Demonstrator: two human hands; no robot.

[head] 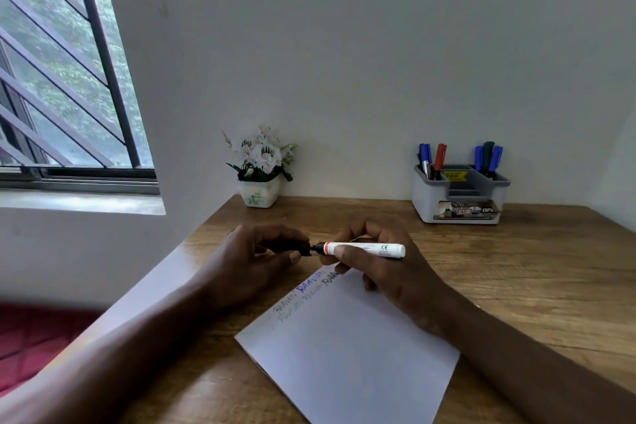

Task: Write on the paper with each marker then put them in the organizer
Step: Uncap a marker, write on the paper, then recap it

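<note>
- Where my view settles on the middle of the surface (516,286), the right grip (385,268) is wrapped round a white marker (364,249), held level above the paper's far corner.
- The left grip (251,258) pinches the black cap (292,246), mostly hidden under its fingers. The cap's mouth meets the marker's tip; I cannot tell whether it is seated.
- The paper (347,348) lies askew toward the near edge, its near corner cut off. The writing along its far-left side is blurred and partly covered.
- The organizer (459,198) stands by the far right corner, with blue, red and green markers upright; its label is unreadable.
</note>
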